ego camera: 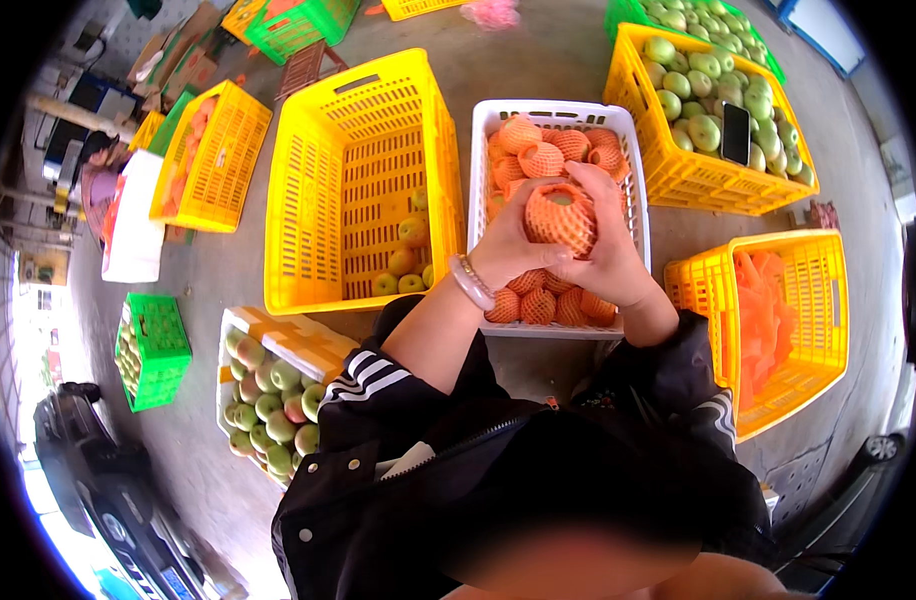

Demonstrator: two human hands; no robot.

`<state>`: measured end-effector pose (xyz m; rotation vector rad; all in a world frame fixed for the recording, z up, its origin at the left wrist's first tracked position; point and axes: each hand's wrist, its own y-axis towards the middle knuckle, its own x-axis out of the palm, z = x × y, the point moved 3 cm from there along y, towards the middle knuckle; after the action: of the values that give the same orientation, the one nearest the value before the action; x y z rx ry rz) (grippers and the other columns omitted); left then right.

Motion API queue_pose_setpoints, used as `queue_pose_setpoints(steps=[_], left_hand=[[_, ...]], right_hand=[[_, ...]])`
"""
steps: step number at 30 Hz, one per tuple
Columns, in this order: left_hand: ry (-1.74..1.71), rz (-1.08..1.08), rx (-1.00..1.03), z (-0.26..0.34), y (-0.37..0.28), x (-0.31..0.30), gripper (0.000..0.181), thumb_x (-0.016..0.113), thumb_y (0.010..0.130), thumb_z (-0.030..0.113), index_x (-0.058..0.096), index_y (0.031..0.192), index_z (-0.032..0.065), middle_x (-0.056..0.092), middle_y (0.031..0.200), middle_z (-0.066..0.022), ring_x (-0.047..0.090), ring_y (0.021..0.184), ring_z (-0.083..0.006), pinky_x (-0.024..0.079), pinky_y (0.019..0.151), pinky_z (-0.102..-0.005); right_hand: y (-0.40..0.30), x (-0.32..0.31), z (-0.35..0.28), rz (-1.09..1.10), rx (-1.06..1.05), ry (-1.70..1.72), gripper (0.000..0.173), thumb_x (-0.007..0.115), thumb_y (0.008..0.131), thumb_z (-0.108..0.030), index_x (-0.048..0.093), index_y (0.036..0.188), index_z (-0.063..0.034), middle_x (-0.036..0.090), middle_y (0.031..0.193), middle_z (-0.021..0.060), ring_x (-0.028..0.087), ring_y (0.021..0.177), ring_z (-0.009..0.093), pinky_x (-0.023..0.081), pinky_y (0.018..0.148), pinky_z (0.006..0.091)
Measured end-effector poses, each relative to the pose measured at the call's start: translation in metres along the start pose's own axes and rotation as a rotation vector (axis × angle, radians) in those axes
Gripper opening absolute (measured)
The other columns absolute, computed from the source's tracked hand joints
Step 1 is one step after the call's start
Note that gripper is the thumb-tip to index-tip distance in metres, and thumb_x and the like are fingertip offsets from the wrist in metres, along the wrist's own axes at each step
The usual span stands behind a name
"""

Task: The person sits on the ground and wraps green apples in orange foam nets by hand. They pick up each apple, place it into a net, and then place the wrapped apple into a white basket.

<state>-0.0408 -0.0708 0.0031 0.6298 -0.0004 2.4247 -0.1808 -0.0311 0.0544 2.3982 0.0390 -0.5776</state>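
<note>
My left hand (514, 232) and my right hand (611, 247) close around one apple in an orange foam net sleeve (561, 219). A bit of green skin shows at the sleeve's open top. They hold it above a white plastic crate (482, 225), where many fruits in the same orange netting lie. A bracelet is on my left wrist. Left of the white crate, a yellow crate (308, 187) holds several bare apples (411, 232) in its near right corner.
Green apples fill a yellow crate (713, 169) at the upper right, with a smartphone (735, 133) on them. Orange netting (762, 322) lies in a yellow crate on the right. A box of apples (278, 405) stands at lower left. Another person (101, 180) is at far left; cars stand beyond.
</note>
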Motion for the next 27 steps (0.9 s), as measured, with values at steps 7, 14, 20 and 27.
queue_pose_setpoints(steps=[7, 14, 20, 27], left_hand=[[0.161, -0.107, -0.107, -0.017, 0.011, -0.006, 0.079, 0.085, 0.069, 0.029, 0.044, 0.13, 0.0024, 0.052, 0.126, -0.008, 0.051, 0.118, -0.0196, 0.041, 0.102, -0.0346], [0.013, -0.197, -0.306, -0.04, 0.013, -0.008, 0.063, 0.072, 0.083, 0.039, 0.048, 0.126, 0.0011, 0.056, 0.118, -0.0076, 0.055, 0.11, -0.0166, 0.045, 0.094, -0.0308], [-0.165, -0.22, -0.491, -0.049, 0.001, -0.005, 0.061, 0.063, 0.089, 0.04, 0.044, 0.132, 0.0005, 0.054, 0.124, -0.0109, 0.055, 0.115, -0.0195, 0.046, 0.096, -0.0314], [-0.337, -0.262, -0.414, -0.036, -0.011, 0.028, 0.062, 0.059, 0.09, 0.04, 0.04, 0.135, -0.0001, 0.055, 0.125, -0.013, 0.057, 0.114, -0.0224, 0.047, 0.096, -0.0334]], right_hand=[[0.0, -0.009, 0.022, -0.29, 0.092, 0.253, 0.073, 0.082, 0.065, -0.016, 0.05, 0.129, -0.0046, 0.052, 0.127, 0.0166, 0.049, 0.12, 0.034, 0.037, 0.103, 0.0402], [-0.008, -0.005, 0.036, -0.373, 0.246, 0.592, 0.053, 0.05, 0.098, -0.036, 0.045, 0.134, 0.0024, 0.053, 0.128, 0.0166, 0.049, 0.121, 0.026, 0.036, 0.104, 0.0354], [-0.011, 0.006, 0.034, -0.46, 0.416, 0.858, 0.051, 0.043, 0.101, -0.035, 0.045, 0.136, 0.0025, 0.052, 0.132, 0.0141, 0.048, 0.122, 0.022, 0.036, 0.104, 0.0331], [-0.006, 0.009, 0.035, -0.407, 0.36, 0.802, 0.051, 0.036, 0.102, -0.036, 0.047, 0.134, 0.0023, 0.051, 0.133, 0.0139, 0.046, 0.125, 0.023, 0.032, 0.108, 0.0352]])
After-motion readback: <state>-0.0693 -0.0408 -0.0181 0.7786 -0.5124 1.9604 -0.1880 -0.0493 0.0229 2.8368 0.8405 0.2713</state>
